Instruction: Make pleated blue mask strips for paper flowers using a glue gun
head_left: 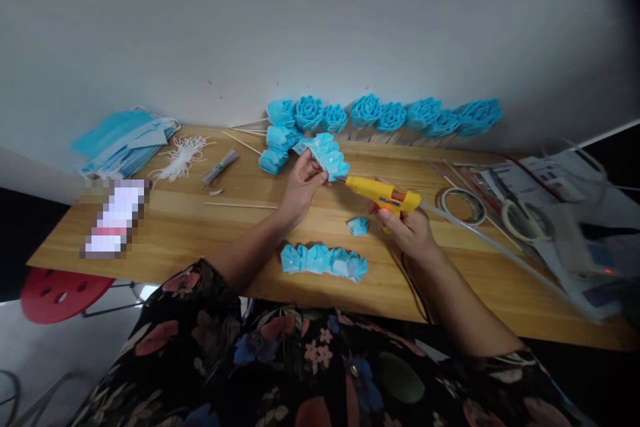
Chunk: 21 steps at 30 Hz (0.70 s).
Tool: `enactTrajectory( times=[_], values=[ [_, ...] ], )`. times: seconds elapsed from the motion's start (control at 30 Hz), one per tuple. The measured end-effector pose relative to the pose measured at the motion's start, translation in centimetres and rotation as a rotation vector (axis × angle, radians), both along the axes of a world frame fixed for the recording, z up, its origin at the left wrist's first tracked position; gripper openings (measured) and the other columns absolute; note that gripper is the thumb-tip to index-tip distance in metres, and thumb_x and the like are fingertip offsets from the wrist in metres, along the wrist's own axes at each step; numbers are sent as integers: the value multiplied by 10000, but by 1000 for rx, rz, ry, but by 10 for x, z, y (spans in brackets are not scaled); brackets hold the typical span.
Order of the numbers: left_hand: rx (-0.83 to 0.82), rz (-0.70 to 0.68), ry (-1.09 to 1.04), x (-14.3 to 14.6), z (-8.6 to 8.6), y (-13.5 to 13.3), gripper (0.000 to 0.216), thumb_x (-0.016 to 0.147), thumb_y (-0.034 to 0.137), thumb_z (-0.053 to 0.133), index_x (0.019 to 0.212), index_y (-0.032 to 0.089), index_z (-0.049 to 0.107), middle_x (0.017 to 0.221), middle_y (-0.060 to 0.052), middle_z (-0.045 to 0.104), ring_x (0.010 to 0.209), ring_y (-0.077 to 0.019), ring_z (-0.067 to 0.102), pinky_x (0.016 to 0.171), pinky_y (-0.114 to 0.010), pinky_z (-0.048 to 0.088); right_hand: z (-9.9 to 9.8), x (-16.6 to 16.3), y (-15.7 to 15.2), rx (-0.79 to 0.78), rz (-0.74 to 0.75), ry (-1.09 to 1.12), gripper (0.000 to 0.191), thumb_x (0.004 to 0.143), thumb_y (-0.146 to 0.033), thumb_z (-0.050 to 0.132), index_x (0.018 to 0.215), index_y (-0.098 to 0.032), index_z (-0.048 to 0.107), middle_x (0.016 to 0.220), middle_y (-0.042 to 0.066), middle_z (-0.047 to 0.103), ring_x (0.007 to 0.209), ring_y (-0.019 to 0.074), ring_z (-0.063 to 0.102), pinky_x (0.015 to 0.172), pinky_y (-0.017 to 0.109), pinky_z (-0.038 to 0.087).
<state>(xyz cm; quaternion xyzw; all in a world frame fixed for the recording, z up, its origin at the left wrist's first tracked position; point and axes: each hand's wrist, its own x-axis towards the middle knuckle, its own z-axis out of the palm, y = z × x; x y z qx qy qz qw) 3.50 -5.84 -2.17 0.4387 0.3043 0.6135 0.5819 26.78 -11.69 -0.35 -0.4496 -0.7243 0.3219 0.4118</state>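
My left hand [301,188] pinches a folded blue petal strip [327,152], raised above the wooden table. In my right hand [413,230] is a yellow glue gun [383,193], its nozzle at the strip's lower edge; whether it touches I cannot tell. A clear glue stick [470,230] runs out of the gun's back, and an orange light glows near my fingers. Below the gun lies a small folded blue piece [358,226]. Nearer to me rests another pleated blue strip [324,262].
Blue flowers [390,117] on sticks line the wall. At left are face masks [127,140], white ear loops [183,159], a wire bundle [221,167] and a phone [114,219]. One thin stick [241,205] lies mid-table. Tape rolls [463,206] and papers crowd the right; a red stool [65,295] stands below.
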Motion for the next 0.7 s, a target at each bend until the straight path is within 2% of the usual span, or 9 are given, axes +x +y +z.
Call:
enactTrajectory(
  times=[0.07, 0.23, 0.5, 0.7],
  values=[
    [1, -5, 4, 0, 1, 0, 655, 766, 403, 846, 1350, 259, 587, 1059, -61, 694, 963, -194, 649, 774, -300, 541, 1, -1, 0, 20, 5, 6, 407, 946, -593, 552, 842, -236, 716, 824, 85, 694, 942, 278, 682, 1017, 486, 502],
    [-12, -17, 6, 1, 2, -1, 683, 753, 415, 852, 1357, 255, 578, 1050, -56, 687, 940, -182, 643, 757, -285, 532, 0, -1, 0, 2, -7, 10, 412, 931, -601, 569, 839, -222, 700, 842, 84, 689, 905, 273, 688, 975, 480, 522],
    [-43, -25, -5, 1, 6, -3, 657, 773, 340, 834, 1373, 262, 579, 1061, -58, 683, 982, -193, 648, 796, -301, 548, 6, -4, -2, -31, -37, 10, 404, 910, -607, 583, 794, -236, 689, 872, 118, 705, 1149, 343, 658, 1021, 500, 506],
    [-28, -33, 1, 1, 5, -3, 685, 766, 362, 844, 1388, 264, 576, 1073, -58, 700, 974, -191, 663, 770, -281, 548, 7, -4, -1, -34, -38, 6, 368, 903, -587, 592, 802, -244, 677, 889, 113, 720, 1151, 339, 662, 1097, 522, 461]
  ],
)
